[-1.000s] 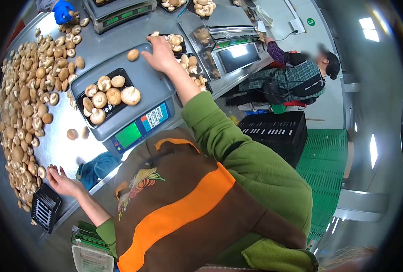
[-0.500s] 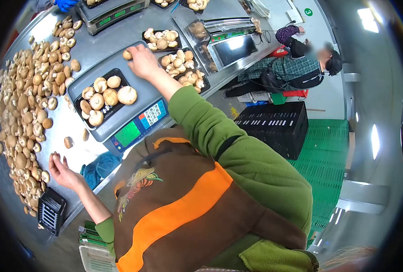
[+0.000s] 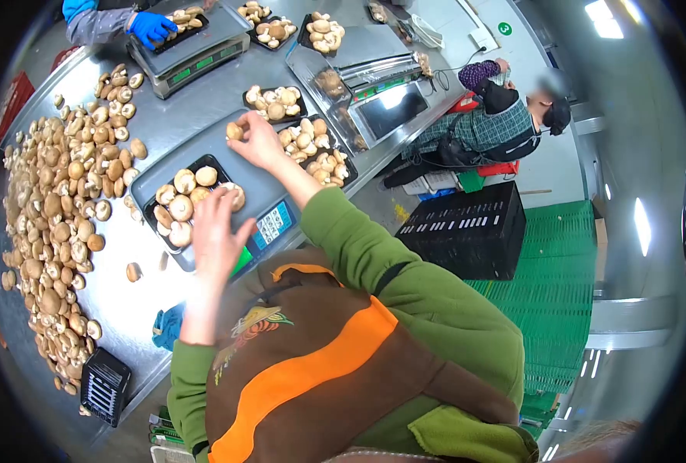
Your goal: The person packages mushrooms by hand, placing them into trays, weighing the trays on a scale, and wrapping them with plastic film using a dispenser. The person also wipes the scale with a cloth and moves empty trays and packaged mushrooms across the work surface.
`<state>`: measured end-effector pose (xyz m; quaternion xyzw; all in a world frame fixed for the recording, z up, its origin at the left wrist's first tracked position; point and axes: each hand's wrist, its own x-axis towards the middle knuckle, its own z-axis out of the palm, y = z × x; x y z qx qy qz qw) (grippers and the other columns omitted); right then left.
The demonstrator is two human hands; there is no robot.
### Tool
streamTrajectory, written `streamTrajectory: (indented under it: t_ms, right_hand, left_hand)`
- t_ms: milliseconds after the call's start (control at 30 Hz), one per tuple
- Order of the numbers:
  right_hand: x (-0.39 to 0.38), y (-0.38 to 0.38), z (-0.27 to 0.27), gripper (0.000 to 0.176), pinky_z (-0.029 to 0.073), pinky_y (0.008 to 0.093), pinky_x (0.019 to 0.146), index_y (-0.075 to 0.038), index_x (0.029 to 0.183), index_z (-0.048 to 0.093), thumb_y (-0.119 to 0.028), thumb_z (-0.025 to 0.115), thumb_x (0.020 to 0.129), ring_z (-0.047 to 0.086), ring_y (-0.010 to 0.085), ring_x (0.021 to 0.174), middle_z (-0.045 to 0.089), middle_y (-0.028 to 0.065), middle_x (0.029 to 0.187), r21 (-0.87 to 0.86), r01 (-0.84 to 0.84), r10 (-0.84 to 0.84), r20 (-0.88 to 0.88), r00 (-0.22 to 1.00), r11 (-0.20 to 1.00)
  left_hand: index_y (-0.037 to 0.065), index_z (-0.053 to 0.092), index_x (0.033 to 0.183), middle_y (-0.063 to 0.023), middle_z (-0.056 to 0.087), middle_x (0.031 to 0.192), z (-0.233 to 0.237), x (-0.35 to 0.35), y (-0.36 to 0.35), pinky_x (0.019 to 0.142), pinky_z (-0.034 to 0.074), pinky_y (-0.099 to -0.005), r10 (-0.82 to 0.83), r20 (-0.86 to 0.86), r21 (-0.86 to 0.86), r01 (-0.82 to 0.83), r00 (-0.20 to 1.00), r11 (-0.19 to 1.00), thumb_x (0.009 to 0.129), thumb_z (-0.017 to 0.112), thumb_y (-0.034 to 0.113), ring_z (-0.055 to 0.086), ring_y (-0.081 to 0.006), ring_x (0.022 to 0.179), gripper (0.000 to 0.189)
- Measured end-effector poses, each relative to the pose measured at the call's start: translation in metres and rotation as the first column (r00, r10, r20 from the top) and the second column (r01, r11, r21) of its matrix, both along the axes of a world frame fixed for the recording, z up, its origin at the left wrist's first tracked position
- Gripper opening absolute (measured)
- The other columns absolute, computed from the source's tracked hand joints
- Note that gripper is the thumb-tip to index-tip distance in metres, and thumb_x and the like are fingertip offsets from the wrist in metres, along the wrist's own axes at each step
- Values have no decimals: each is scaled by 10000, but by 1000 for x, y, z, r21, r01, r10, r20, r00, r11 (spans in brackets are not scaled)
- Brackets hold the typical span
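Note:
My right hand (image 3: 259, 145) pinches a brown mushroom (image 3: 235, 131) at the far end of the grey scale platform (image 3: 259, 179). Its fingertips curl round the cap. My left hand (image 3: 218, 235) hovers over the near side of a black tray (image 3: 151, 218) of mushrooms on that platform, thumb spread from the fingers. The fingertips are beside a large pale mushroom (image 3: 237, 197) at the tray's edge; whether they touch it is unclear. The hand hides part of the tray and the scale's green display (image 3: 242, 261).
A big mushroom pile (image 3: 53, 224) covers the table's left. Filled trays (image 3: 329, 166) stand beyond the scale. An empty black tray (image 3: 105, 387) and blue cloth (image 3: 168, 326) lie near the edge. A co-worker's blue-gloved hand (image 3: 151, 29) works at another scale; another person (image 3: 485, 127) is at right.
My left hand has moved from beside the pile to over the tray on the scale. My right hand has closed on the mushroom. The view has shifted, and the co-worker's glove shows more fully.

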<state>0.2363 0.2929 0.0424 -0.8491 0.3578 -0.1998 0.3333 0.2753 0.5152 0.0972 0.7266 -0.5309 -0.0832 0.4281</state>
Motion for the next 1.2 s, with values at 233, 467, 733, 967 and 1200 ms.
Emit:
streamTrajectory:
  t_ms: [233, 467, 733, 967, 1200]
  right_hand:
    - [-29, 6, 19, 502, 510, 342, 691, -26, 1064, 499, -238, 762, 693, 641, 201, 743, 617, 113, 980, 156, 133, -153, 122, 981, 979]
    - [-35, 16, 19, 521, 519, 317, 698, -9, 1078, 493, -246, 769, 704, 649, 181, 767, 621, 120, 1006, 247, 164, -199, 121, 973, 955]
    - [-10, 33, 33, 521, 522, 313, 704, -5, 1079, 496, -231, 775, 702, 649, 190, 788, 598, 127, 1051, 257, 89, -131, 152, 980, 962]
    - [16, 88, 128, 346, 526, 275, 779, -15, 1058, 600, -148, 738, 769, 609, 143, 919, 570, 87, 1104, 326, -593, 391, 510, 766, 736]
    - [-4, 51, 85, 292, 523, 286, 724, -9, 951, 660, -237, 708, 774, 665, 163, 776, 691, 99, 839, 294, -155, 100, 192, 976, 943]
  left_hand:
    - [48, 575, 1110, -137, 539, 1138, -26, 11, -26, 897, 429, -400, -36, 131, 167, 14, 991, 986, 650, 762, 93, 503, -326, 1060, 499]
    - [31, 592, 1066, -161, 579, 1092, 1, 26, -16, 890, 438, -407, 166, 14, -171, -161, 986, 972, 724, 729, 117, 545, -348, 1015, 378]
    - [46, 587, 1101, -133, 550, 1184, -5, 58, 13, 913, 428, -394, 249, 245, 42, -267, 937, 963, 732, 744, 142, 550, -291, 1033, 412]
    - [-23, 463, 1201, -196, 512, 1182, 41, 78, 34, 858, 526, -366, -382, -903, -268, -436, -197, 859, 960, 485, 328, 572, -236, 1032, 427]
    - [-2, 593, 1021, -72, 618, 885, -25, 119, 87, 575, 475, -186, -113, -990, -18, -708, -88, 706, 872, 648, 153, 572, -98, 725, 222]
